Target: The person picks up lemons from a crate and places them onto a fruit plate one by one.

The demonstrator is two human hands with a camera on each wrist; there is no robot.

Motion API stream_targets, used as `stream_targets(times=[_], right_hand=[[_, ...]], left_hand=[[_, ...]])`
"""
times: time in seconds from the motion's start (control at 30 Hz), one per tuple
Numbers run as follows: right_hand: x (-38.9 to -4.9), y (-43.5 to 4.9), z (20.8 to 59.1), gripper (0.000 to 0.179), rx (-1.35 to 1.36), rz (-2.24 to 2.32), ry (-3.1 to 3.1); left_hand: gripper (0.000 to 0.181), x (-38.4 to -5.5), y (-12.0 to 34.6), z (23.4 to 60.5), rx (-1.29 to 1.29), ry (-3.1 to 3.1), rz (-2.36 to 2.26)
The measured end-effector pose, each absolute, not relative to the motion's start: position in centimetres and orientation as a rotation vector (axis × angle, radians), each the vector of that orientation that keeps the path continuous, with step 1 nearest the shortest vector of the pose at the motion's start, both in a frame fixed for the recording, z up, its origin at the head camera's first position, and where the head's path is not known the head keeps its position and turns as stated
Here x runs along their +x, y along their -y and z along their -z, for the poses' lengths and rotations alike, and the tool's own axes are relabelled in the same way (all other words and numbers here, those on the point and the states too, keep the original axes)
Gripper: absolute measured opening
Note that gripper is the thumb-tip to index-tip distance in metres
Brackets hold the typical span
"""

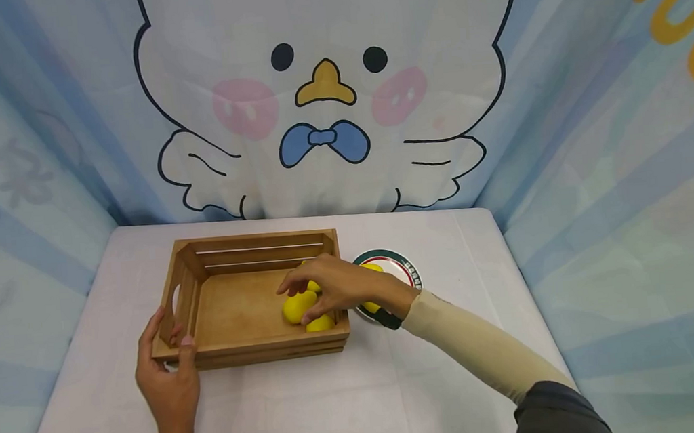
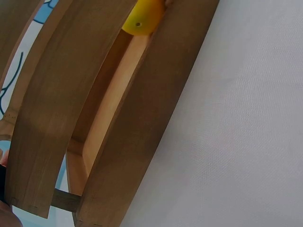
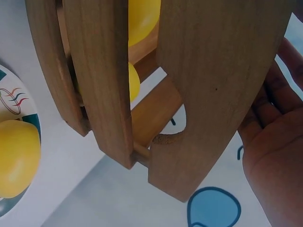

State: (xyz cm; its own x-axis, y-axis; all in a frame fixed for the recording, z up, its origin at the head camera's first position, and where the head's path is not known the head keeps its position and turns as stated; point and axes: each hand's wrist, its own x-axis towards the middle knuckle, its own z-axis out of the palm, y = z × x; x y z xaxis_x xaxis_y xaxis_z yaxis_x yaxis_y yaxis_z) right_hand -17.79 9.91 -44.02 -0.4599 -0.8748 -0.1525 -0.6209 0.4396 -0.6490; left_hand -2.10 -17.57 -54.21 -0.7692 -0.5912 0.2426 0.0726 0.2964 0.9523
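A slatted wooden crate (image 1: 254, 353) stands on the table, with several yellow lemons (image 1: 298, 307) at its right end. My left hand (image 1: 170, 380) grips the crate's left front corner, thumb over the front rim and fingers at the end wall by the handle hole. Over the crate's right wall reaches my right hand (image 1: 340, 285); its fingers and thumb are spread apart just above the lemons. In the right wrist view, that palm (image 3: 274, 151) shows beside the crate's end board (image 3: 213, 94), its fingertips hidden behind the wood. Through the slats in the left wrist view a lemon (image 2: 144, 19) shows.
Right of the crate, partly under my right forearm, lies a round plate (image 1: 409, 273) with a green-patterned rim and yellow lemons (image 1: 373, 267) on it. A white cloth (image 1: 289, 411) covers the table. Printed curtains (image 1: 332, 183) enclose the back and sides.
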Motion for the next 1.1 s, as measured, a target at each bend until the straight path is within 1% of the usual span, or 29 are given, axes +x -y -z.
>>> stream_targets(times=[0.77, 1.1], right_hand=[[-18.0, -8.8, 44.3, 0.059, -1.313, 0.612, -2.21], [-18.0, -8.2, 44.7, 0.06, -1.285, 0.562, -2.224]], left_hand=[[0.066, -2.1, 17.6, 54.3, 0.461, 2.016, 1.491], [0.065, -2.2, 17.7, 54.5, 0.434, 1.992, 1.494]])
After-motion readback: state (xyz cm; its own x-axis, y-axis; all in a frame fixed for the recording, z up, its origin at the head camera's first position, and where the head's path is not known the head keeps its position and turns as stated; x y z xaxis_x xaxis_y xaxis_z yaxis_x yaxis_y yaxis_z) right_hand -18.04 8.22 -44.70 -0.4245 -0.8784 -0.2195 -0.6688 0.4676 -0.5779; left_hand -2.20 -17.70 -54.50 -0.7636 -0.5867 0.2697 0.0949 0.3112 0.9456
